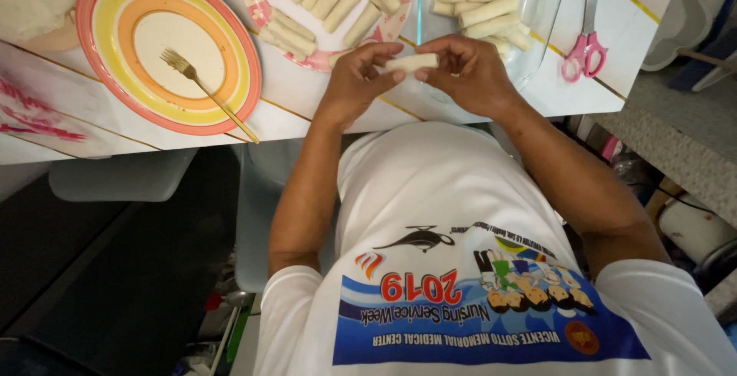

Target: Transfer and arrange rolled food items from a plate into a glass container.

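At 12 o'clock of the frame, above the desk [322, 107] edge, left hand [357, 80] and right hand [468, 72] pinch one pale roll [411, 62] between fingertips, one hand per end. Finished rolls fill a floral plate [257, 7] at 12 o'clock and a glass dish [537, 30] at 1. Fork [203, 92] lies on a striped plate [100, 0] at 10; pink scissors [585, 49] at 2.

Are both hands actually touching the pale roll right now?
Touching. The head view shows the left hand pinching one end of the pale roll and the right hand gripping the other end, fingertips pressed against the wrapper.
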